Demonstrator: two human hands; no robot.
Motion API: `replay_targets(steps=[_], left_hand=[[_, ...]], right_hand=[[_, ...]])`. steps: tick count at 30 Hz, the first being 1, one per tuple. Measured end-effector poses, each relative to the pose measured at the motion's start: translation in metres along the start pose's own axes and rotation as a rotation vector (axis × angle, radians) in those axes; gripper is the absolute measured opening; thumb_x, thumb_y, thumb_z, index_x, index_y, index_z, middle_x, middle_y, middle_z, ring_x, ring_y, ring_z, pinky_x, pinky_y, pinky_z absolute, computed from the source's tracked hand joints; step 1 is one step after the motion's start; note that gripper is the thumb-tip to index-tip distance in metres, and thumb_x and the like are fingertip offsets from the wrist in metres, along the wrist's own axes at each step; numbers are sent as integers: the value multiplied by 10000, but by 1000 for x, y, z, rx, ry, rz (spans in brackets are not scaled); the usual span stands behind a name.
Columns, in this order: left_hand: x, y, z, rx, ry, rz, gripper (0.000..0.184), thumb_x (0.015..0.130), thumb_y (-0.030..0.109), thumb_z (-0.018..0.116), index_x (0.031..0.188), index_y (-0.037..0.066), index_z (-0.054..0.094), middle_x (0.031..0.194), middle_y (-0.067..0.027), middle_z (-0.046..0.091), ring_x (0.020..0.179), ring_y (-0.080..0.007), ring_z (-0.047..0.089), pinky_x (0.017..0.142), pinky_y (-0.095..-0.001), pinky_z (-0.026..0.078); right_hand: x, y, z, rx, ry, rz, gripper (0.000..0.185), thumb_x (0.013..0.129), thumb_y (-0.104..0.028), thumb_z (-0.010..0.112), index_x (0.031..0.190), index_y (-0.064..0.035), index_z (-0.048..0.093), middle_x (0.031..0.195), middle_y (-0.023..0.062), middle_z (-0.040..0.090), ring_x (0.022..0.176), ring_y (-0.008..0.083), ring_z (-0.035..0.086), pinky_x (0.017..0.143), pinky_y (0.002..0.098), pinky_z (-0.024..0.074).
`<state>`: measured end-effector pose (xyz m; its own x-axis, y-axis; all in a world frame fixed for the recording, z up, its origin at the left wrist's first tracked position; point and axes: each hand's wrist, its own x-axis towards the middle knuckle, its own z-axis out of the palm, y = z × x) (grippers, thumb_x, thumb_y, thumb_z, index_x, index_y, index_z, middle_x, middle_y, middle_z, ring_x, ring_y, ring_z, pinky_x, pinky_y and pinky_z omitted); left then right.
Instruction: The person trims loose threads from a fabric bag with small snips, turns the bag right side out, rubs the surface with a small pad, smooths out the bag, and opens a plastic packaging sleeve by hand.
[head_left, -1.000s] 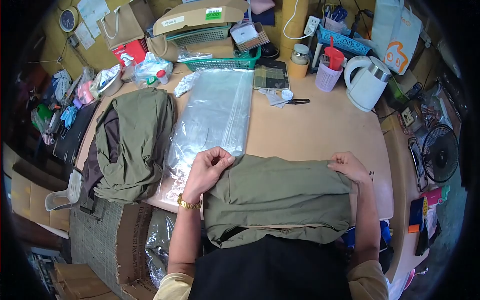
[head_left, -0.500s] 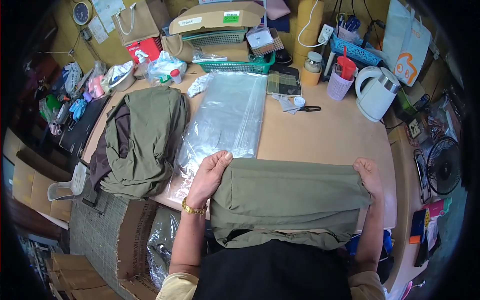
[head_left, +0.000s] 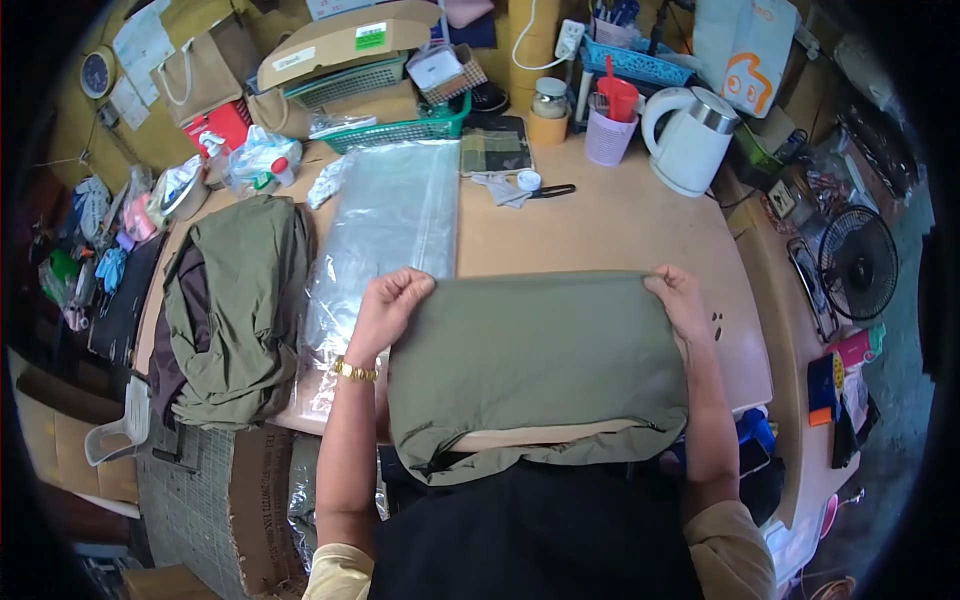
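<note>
An olive-green garment [head_left: 540,350] is stretched flat between my hands over the front of the table, its lower part bunched against my body. My left hand [head_left: 398,300], with a gold watch on the wrist, pinches its far left corner. At the far right corner, my right hand [head_left: 680,300] grips the cloth between thumb and fingers. Left of the held cloth lies a stack of clear plastic bags [head_left: 385,230]. Beyond those, a heap of olive-green clothing [head_left: 245,300] with a dark lining rests on the table's left side.
At the back stand a green basket [head_left: 400,132], a lilac cup [head_left: 608,138] and a white kettle [head_left: 690,145]. A small cutter-like black tool [head_left: 555,190] lies beside a grey cloth piece [head_left: 502,188]. On the right is a black fan [head_left: 858,262]; a cardboard box [head_left: 262,500] stands below the table.
The held garment is spread taller and smoother, its far edge lifted farther from my body. Both hands still grip its corners. My view has shifted right, so the table things appear farther left.
</note>
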<state>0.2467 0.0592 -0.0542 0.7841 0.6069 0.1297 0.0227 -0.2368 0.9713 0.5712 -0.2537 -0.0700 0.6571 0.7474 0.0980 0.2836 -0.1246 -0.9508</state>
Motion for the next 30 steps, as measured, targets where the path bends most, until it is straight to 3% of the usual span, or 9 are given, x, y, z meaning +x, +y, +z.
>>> replay_targets(steps=[4, 7, 9, 11, 15, 21, 25, 27, 30], left_hand=[[19, 8, -3, -10, 125, 51, 234, 985, 195, 639, 826, 26, 664, 734, 90, 577, 678, -1, 449, 587, -213, 375], [28, 9, -11, -18, 167, 62, 249, 990, 205, 638, 823, 22, 666, 720, 102, 560, 689, 9, 440, 606, -192, 376], [34, 4, -16, 34, 211, 98, 168, 970, 176, 642, 920, 19, 676, 779, 31, 636, 691, -70, 547, 643, -250, 441], [19, 47, -7, 794, 550, 557, 165, 939, 116, 627, 1073, 26, 660, 953, -115, 697, 871, -249, 665, 807, -354, 494], [-48, 85, 71, 1015, -86, 258, 419, 939, 170, 579, 1334, 40, 524, 1366, -198, 552, 1309, -356, 489, 1107, -569, 312], [-60, 10, 123, 1110, -10, 166, 644, 956, 236, 536, 1526, 43, 308, 1598, -176, 274, 1480, -370, 245, 1178, -623, 118], [-60, -4, 121, 1062, -16, 153, 632, 964, 225, 514, 1526, 29, 300, 1606, -191, 246, 1487, -387, 216, 1178, -626, 88], [-59, -4, 120, 1061, -46, 168, 623, 965, 224, 511, 1520, 24, 310, 1608, -190, 242, 1491, -380, 211, 1175, -632, 97], [-58, -6, 119, 1029, -41, 160, 649, 953, 277, 543, 1508, 19, 331, 1600, -193, 261, 1487, -377, 224, 1169, -639, 109]], right_hand=[[26, 0, 7, 161, 106, -19, 137, 937, -122, 631, 855, -13, 644, 764, -65, 618, 739, 60, 551, 694, 245, 445], [55, -3, 7, 0, 77, -67, 127, 936, -130, 625, 933, -7, 656, 810, -1, 654, 796, 92, 584, 742, 266, 466], [76, -23, 9, -152, 54, -131, 135, 929, -133, 629, 971, -8, 661, 856, 43, 675, 832, 126, 612, 771, 283, 479], [99, -48, 17, -374, 37, -271, 191, 911, -138, 639, 1055, -15, 664, 962, 127, 696, 915, 202, 655, 833, 318, 497], [172, -70, 71, -651, -289, -404, 331, 879, -174, 673, 1181, -39, 654, 1111, 172, 676, 1035, 305, 658, 898, 396, 503], [214, -48, 190, -1296, -201, -596, 257, 842, -236, 705, 1033, -64, 722, 1128, 123, 626, 1163, 339, 567, 882, 423, 485], [219, -56, 198, -1158, -58, -771, 207, 868, -224, 685, 946, -34, 713, 1067, 139, 662, 1059, 350, 615, 822, 434, 493], [212, -72, 183, -407, 14, -580, 148, 894, -172, 664, 888, -29, 702, 962, 111, 698, 920, 271, 666, 763, 388, 507], [135, -127, 119, -94, -572, -290, 159, 882, -150, 704, 812, -26, 633, 877, 50, 700, 816, 102, 635, 723, 274, 499]])
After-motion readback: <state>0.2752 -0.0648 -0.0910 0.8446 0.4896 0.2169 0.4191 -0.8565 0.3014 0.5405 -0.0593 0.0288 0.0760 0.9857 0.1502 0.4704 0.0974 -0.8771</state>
